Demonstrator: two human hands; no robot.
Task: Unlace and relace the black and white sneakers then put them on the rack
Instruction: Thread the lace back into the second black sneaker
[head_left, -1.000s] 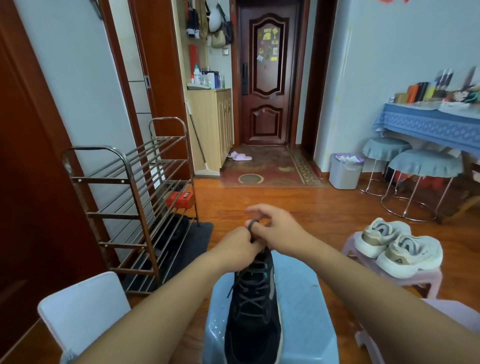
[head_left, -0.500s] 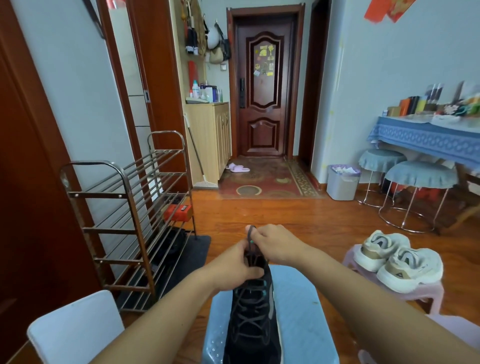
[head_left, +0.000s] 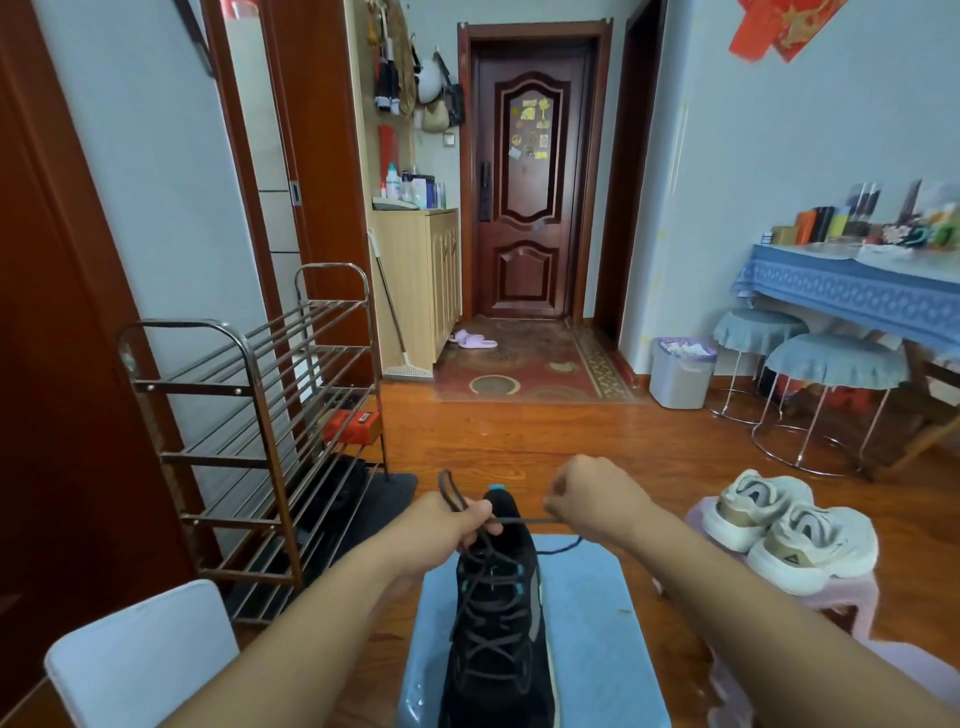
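Sneaker (head_left: 496, 613) on stool (head_left: 592, 623) bottom centre; rack (head_left: 249, 431) left; shoe pair (head_left: 784, 530) right; door (head_left: 530, 192) top centre.

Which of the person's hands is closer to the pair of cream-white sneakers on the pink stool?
Right. The right hand pinches the dark lace just left of the cream-white sneakers; the left hand grips a lace loop farther away, across the black sneaker.

The black sneaker (head_left: 498, 618) on the blue stool (head_left: 592, 639) is cut off at the bottom edge, heel unseen. Beside it, the left hand (head_left: 447, 530) hides where the lace (head_left: 524, 519) loop starts. The right hand's (head_left: 597, 493) fingertips are curled under, out of sight.
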